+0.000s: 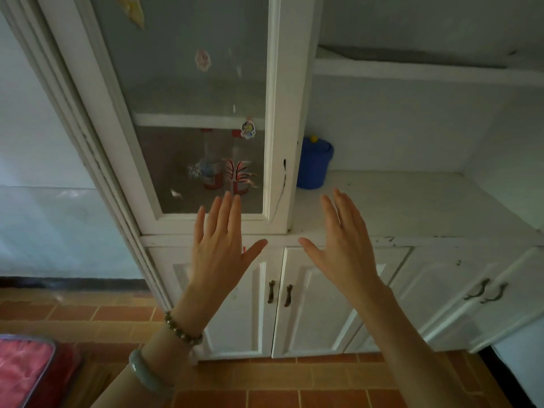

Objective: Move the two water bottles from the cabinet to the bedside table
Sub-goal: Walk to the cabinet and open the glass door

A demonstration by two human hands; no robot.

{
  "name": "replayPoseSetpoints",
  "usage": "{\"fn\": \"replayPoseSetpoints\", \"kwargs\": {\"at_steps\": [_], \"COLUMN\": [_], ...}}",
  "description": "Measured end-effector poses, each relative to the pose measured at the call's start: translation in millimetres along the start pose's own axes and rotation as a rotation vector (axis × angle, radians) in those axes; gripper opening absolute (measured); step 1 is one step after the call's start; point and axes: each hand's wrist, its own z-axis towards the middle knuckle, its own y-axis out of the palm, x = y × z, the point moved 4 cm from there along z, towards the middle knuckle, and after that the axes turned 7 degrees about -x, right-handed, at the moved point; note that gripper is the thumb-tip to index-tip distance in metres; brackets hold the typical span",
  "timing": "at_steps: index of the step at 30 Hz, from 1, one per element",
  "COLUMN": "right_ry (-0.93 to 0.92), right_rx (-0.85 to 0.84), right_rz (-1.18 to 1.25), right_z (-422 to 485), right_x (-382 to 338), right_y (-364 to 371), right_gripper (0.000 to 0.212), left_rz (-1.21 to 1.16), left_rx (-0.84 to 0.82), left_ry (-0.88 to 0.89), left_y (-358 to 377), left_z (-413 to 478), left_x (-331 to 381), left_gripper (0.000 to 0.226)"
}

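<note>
Two clear water bottles with red caps and red labels stand side by side behind the glass door (188,92) of a white cabinet: the left bottle (209,163) and the right bottle (238,169), which is partly hidden by stickers on the glass. The door is closed. My left hand (219,245) is raised in front of the door's lower edge, fingers spread, holding nothing. My right hand (341,245) is raised beside it, in front of the open counter shelf (412,207), also flat and empty. The bedside table is not in view.
A blue lidded bucket (314,163) stands on the counter shelf just right of the glass door. Below are white cupboard doors with dark handles (279,294). The floor is of orange tiles (265,387). A pink-red cloth object (23,369) lies at the bottom left.
</note>
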Motion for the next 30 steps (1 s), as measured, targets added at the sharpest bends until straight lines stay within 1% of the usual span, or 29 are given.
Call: {"fn": "replayPoseSetpoints", "kwargs": {"at_steps": [3, 6, 14, 20, 25, 30], "right_ry": [-0.043, -0.079, -0.157, -0.204, -0.223, -0.233], "right_rx": [0.08, 0.147, 0.334, 0.472, 0.536, 0.576], "right_rz": [-0.009, -0.043, -0.054, -0.072, -0.057, -0.096], "right_z": [35, 69, 136, 176, 199, 217], "right_x": [2, 3, -6, -10, -8, -5], "right_y": [-22, -45, -113, -163, -195, -222], "right_gripper": [0.082, 0.082, 0.082, 0.078, 0.078, 0.08], "left_rz": [0.003, 0.006, 0.131, 0.203, 0.249, 0.206], "left_rx": [0.099, 0.181, 0.423, 0.593, 0.667, 0.714], "left_ry": [0.025, 0.041, 0.056, 0.078, 0.091, 0.115], "left_y": [-26, -54, -134, -197, -236, -260], "left_z": [36, 72, 142, 186, 219, 246], "left_x": [3, 3, 3, 14, 21, 37], "left_gripper": [0.09, 0.087, 0.086, 0.084, 0.083, 0.076]}}
